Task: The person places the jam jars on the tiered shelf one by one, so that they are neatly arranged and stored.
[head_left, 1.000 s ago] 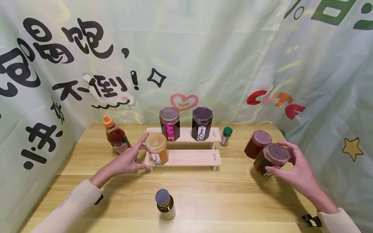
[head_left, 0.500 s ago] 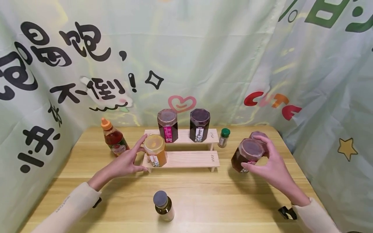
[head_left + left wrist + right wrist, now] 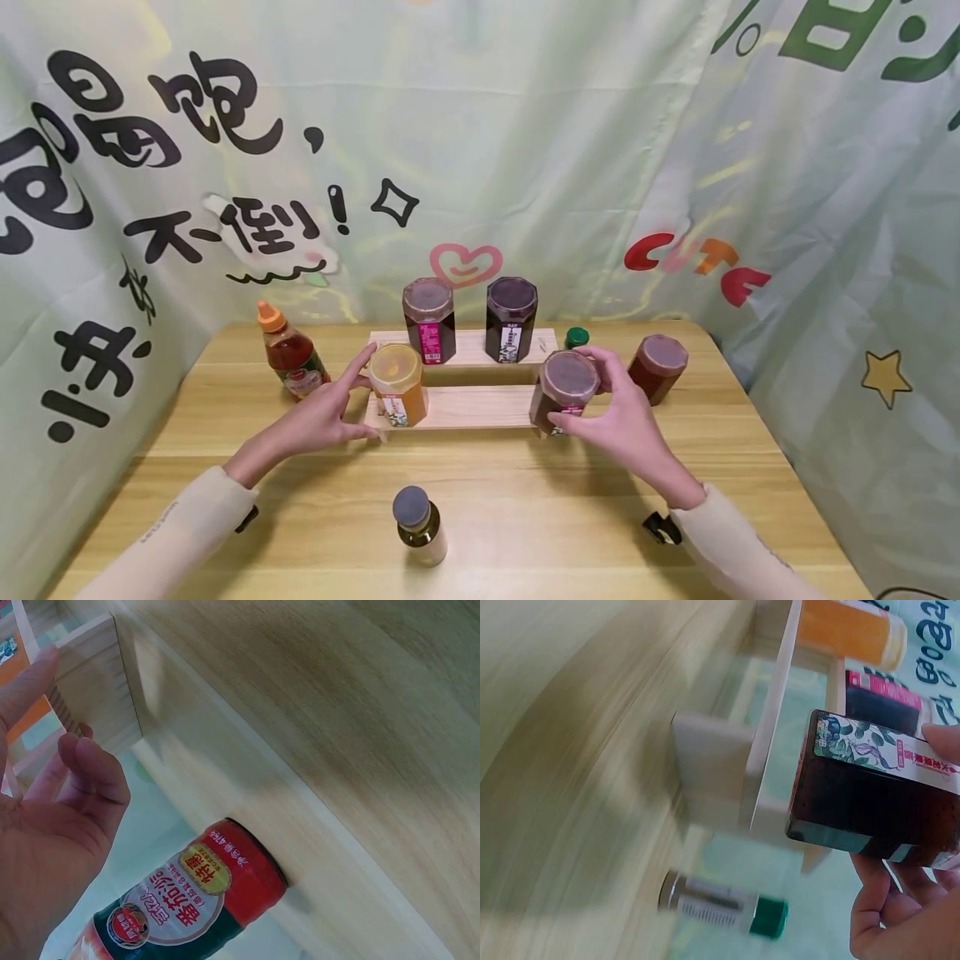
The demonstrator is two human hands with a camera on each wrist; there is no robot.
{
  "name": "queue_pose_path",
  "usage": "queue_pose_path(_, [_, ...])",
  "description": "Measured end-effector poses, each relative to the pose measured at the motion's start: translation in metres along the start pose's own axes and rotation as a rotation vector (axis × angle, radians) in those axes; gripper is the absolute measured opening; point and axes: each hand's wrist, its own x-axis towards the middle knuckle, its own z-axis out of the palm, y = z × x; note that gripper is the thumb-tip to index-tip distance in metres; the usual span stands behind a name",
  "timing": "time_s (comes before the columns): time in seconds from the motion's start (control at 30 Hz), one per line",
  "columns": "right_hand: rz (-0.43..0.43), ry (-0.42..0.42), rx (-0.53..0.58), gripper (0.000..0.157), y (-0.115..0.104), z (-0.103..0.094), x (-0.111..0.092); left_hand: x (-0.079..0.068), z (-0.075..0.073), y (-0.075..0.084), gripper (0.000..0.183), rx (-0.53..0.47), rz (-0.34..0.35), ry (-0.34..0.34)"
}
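Observation:
My right hand point(image 3: 626, 425) grips a dark jam jar point(image 3: 566, 383) with a pale lid, thumb in front and fingers behind. In the head view the jar overlaps the right end of the lower tier of a small two-tier wooden rack point(image 3: 480, 407). The right wrist view shows its floral label, with the jar tipped beside the rack's end. My left hand point(image 3: 318, 421) is at the rack's left end, thumb and index finger spread apart, the thumb by the front corner. Next to it on the lower tier stands an orange jam jar point(image 3: 397, 383).
Two dark jars point(image 3: 430, 325) stand on the upper tier. A ketchup bottle point(image 3: 295, 358) with an orange cap is left of the rack. To the right are a green-capped shaker point(image 3: 720, 906) and a red jar point(image 3: 660, 371). A grey-capped bottle point(image 3: 422, 529) stands at the front.
My right hand has carried the dark jar leftward from beside the red jar to the rack's right end. The left hand stays at the rack's left end.

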Motion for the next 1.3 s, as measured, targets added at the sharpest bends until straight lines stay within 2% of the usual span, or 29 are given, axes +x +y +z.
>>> queue_pose_path(0.37, [-0.033,-0.027,0.087,0.094,-0.025,0.046,0.010,-0.001,0.001,-0.001,0.132,0.003,-0.016,-0.001])
queue_pose_path(0.7, [-0.018,-0.037,0.113,0.094,-0.033,0.086,0.011,-0.001,0.002,-0.002,0.132,0.002,-0.006,0.012])
queue_pose_path(1.03, [-0.023,-0.012,0.129,0.094,-0.037,0.106,0.018,0.000,0.001,-0.004,0.132,-0.013,-0.015,0.010])
queue_pose_path(1.3, [-0.009,-0.014,0.089,0.097,-0.026,0.115,0.008,-0.002,0.002,-0.005,0.130,-0.020,-0.015,0.013])
